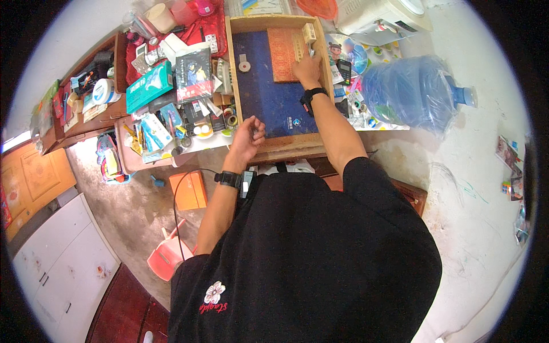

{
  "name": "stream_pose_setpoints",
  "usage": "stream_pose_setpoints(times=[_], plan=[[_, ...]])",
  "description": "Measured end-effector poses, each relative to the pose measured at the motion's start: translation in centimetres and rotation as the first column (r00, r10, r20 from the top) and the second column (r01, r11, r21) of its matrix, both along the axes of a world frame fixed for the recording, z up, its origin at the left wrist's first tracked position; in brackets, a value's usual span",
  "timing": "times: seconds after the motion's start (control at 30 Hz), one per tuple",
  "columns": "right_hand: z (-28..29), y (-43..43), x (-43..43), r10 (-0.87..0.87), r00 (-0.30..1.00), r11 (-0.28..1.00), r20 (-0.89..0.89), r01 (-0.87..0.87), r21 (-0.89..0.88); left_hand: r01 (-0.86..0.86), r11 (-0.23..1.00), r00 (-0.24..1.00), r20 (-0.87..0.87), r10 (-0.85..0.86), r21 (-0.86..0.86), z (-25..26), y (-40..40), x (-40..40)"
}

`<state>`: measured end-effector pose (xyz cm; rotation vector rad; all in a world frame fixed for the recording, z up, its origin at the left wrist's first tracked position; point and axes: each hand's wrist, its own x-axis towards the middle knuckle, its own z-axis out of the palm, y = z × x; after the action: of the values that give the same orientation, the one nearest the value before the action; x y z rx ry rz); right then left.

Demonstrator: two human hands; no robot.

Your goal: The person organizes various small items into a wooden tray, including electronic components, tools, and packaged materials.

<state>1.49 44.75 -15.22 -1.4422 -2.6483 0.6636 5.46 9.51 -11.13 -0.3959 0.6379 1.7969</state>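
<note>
In front of me is a wooden drawer (279, 143) with a dark blue sheet (261, 98) lining its bottom. Over its right side, my right hand (307, 70) pinches a small silvery object (311, 52), too small to name. That hand covers the edge of an orange-red patterned booklet (283, 55) lying in the drawer. A small yellowish box (309, 33) sits in the back right corner. Toward the left wall lies a small white tag with a round end (244, 66). My left hand (250, 136) hovers by the front left corner, fingers loosely curled; its palm is partly hidden.
Left of the drawer, the tabletop holds a teal box (149, 88), a dark-covered book (194, 75) and many small items. To the right are a card terminal (344, 71) and a large blue water bottle (407, 92) on its side. A pink chair (165, 259) stands below left.
</note>
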Motion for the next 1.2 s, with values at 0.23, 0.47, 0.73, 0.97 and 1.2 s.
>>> stream_pose_setpoints(times=[0.23, 0.47, 0.73, 0.97, 1.2], plan=[[0.9, 1.0, -1.2, 0.049, 0.987, 0.997, 0.15, -0.039, -0.07, -0.004, 1.0, 1.0, 0.007, 0.004, 0.025, -0.8, -0.4, 0.3], [5.2, 2.1, 1.8, 0.162, 0.987, 0.986, 0.027, -0.163, 0.047, 0.006, 1.0, 1.0, -0.016, -0.006, 0.007, -1.0, 0.7, 0.5], [15.5, -11.8, 11.8, 0.097, 0.87, 0.535, -0.484, -0.455, -0.712, -0.106, 0.994, 0.991, -0.073, 0.108, 0.033, 1.1, 3.0, -0.1], [13.5, -16.3, 13.4, 0.332, 0.869, 0.81, -0.366, -0.462, -0.361, -0.15, 0.988, 0.983, -0.111, 0.145, -0.041, 1.8, 4.1, 0.0], [15.9, -15.3, 15.7, 0.26, 0.883, 0.89, -0.39, -0.376, -0.259, -0.086, 0.99, 0.985, -0.162, 0.068, -0.109, 6.1, 7.1, 1.9]])
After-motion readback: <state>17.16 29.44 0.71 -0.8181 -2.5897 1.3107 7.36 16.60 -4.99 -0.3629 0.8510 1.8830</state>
